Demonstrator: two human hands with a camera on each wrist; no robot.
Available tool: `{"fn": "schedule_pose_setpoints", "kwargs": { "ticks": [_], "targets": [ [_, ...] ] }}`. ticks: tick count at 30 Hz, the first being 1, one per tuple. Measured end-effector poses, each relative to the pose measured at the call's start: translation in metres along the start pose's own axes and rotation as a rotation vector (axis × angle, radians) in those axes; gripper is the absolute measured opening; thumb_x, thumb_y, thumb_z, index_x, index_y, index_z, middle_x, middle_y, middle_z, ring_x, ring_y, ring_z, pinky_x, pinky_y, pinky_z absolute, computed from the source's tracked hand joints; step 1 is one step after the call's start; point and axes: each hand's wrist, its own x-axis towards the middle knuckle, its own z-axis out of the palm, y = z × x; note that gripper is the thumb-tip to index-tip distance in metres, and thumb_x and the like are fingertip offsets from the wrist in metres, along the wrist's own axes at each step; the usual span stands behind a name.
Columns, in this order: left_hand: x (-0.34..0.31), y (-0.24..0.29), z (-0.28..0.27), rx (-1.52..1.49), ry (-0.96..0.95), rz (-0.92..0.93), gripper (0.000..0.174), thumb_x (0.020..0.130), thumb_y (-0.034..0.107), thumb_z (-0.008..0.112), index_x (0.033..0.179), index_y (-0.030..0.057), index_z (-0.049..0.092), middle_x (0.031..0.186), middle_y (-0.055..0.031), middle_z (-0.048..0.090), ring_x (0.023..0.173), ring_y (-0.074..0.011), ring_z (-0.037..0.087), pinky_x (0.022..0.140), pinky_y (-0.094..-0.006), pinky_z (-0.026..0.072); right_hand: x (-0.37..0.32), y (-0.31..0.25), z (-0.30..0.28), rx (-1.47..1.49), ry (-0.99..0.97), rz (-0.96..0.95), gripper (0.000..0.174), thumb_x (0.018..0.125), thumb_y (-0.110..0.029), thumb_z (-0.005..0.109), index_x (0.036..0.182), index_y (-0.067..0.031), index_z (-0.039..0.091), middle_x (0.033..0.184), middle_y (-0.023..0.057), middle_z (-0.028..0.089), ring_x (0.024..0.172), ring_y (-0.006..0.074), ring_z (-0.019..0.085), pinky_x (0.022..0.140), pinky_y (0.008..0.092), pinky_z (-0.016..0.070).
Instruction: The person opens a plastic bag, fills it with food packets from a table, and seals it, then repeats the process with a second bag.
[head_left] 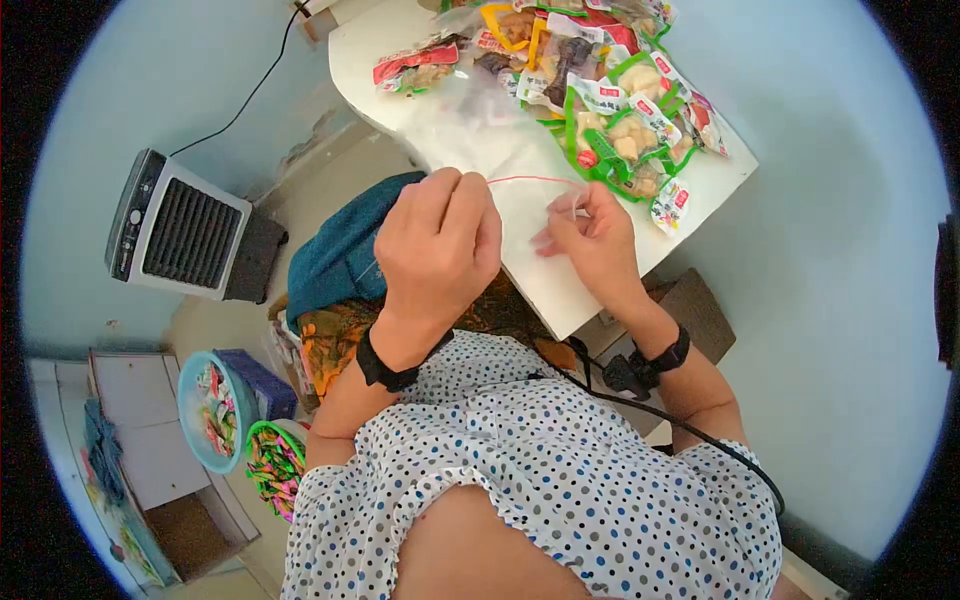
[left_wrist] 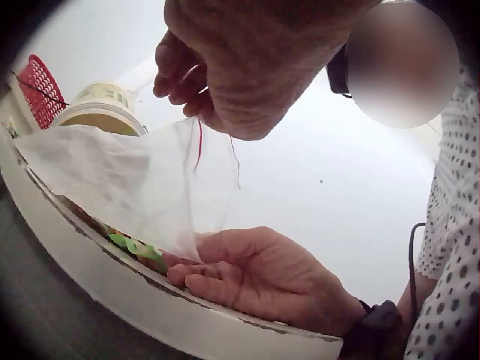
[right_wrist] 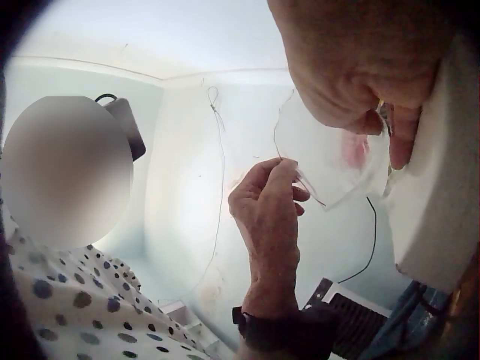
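Many packets (head_left: 630,132) crowd the table (head_left: 560,290) beyond a clear bag (head_left: 480,128) — left hand (head_left: 438,255) pinching its red strip (head_left: 532,178), fingers curled; right hand (head_left: 604,250) half-curled, gripping the film.

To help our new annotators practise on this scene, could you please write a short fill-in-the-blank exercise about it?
The string running from the left hand towards the right hand is coloured ____.
The tabletop under the food packets is coloured ____.
The person's shirt is patterned with ____.
The air cooler stands on the person's ____ side.

red; white; dots; left
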Motion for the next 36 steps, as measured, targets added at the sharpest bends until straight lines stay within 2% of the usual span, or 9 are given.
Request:
{"fn": "schedule_pose_setpoints", "kwargs": {
  "ticks": [4,10,16,19,25,28,31,34,36],
  "targets": [
    [-0.001,0.008,-0.004,0.07,-0.09,-0.002,0.021,0.07,0.0,0.072,0.09,0.0041,0.066,0.088,-0.0098,0.065,0.071,-0.0272,0.063,0.062,-0.0346,0.0524,-0.005,-0.004,0.004,0.026,0.053,-0.069,0.042,0.086,-0.002,0.065,0.122,0.003,0.044,0.105,0.016,0.059,0.078,0.0198,0.069,0.061,0.0298,0.0571],
    [-0.005,0.008,0.004,0.058,-0.145,0.2,0.013,0.068,0.007,0.065,0.08,0.0052,0.06,0.075,-0.0036,0.05,0.061,-0.0186,0.051,0.052,-0.0322,0.0389,-0.007,-0.028,-0.007,-0.531,0.204,-0.432,0.077,0.076,-0.014,0.077,0.14,-0.0013,0.039,0.121,0.0217,0.056,0.069,0.023,0.066,0.063,0.0338,0.0536],
    [-0.007,0.015,-0.007,0.009,-0.346,0.167,0.019,0.069,0.004,0.071,0.087,0.005,0.064,0.08,-0.0053,0.059,0.064,-0.0228,0.056,0.056,-0.0348,0.0443,-0.006,-0.019,-0.016,-0.69,0.094,-0.492,0.023,0.084,-0.009,0.069,0.105,-0.0011,0.068,0.094,0.0162,0.067,0.068,0.0285,0.065,0.064,0.0357,0.0519],
    [-0.011,0.018,-0.003,-0.037,-0.21,0.104,0.021,0.071,0.007,0.074,0.089,0.005,0.064,0.079,-0.0057,0.058,0.064,-0.0238,0.056,0.056,-0.0356,0.0452,-0.003,-0.012,-0.01,-0.671,0.167,-0.485,0.012,0.086,-0.006,0.065,0.096,-0.0011,0.071,0.08,0.0148,0.067,0.067,0.0271,0.065,0.062,0.0369,0.0511],
    [-0.021,0.017,0.007,-0.031,-0.282,0.045,0.022,0.074,0.01,0.077,0.092,0.0057,0.064,0.074,-0.0064,0.056,0.062,-0.0237,0.057,0.054,-0.0341,0.0458,0.007,-0.013,-0.019,-0.659,0.16,-0.425,0.018,0.085,-0.006,0.065,0.101,-0.001,0.07,0.086,0.0149,0.069,0.067,0.0256,0.065,0.06,0.034,0.0501],
    [-0.028,0.01,0.009,-0.033,-0.31,0.033,0.019,0.075,0.008,0.075,0.092,0.0071,0.064,0.071,-0.0065,0.056,0.06,-0.0243,0.057,0.051,-0.0344,0.0458,0.007,-0.031,-0.028,-0.621,-0.012,-0.304,0.025,0.082,-0.002,0.063,0.107,-0.0019,0.069,0.095,0.0137,0.07,0.071,0.0239,0.066,0.062,0.0322,0.0508],
    [-0.024,0.008,0.014,-0.09,-0.198,0.029,0.012,0.078,0.007,0.069,0.087,0.0083,0.062,0.065,-0.0043,0.047,0.056,-0.0206,0.055,0.048,-0.0336,0.0448,0.023,-0.044,-0.066,-0.395,-0.02,-0.412,0.038,0.077,0.005,0.059,0.113,-0.0034,0.068,0.103,0.0137,0.069,0.082,0.0254,0.067,0.071,0.0314,0.0529],
    [-0.024,0.012,0.013,-0.165,-0.243,-0.073,0.013,0.078,0.007,0.071,0.088,0.0075,0.063,0.068,-0.0061,0.051,0.059,-0.0232,0.058,0.049,-0.0346,0.0468,0.039,-0.065,-0.102,-0.915,0.157,-0.711,0.05,0.071,0.01,0.055,0.117,-0.0049,0.066,0.117,0.017,0.065,0.106,0.0301,0.064,0.087,0.0365,0.0518],
    [-0.024,0.012,0.014,-0.23,-0.252,-0.123,0.014,0.078,0.006,0.073,0.091,0.0069,0.065,0.07,-0.0078,0.057,0.057,-0.0247,0.059,0.049,-0.0349,0.0467,0.049,-0.067,-0.112,-1.272,0.109,-0.812,0.053,0.07,0.011,0.054,0.12,-0.0055,0.064,0.127,0.0169,0.06,0.118,0.0336,0.056,0.097,0.0407,0.0468]
  ]
}}
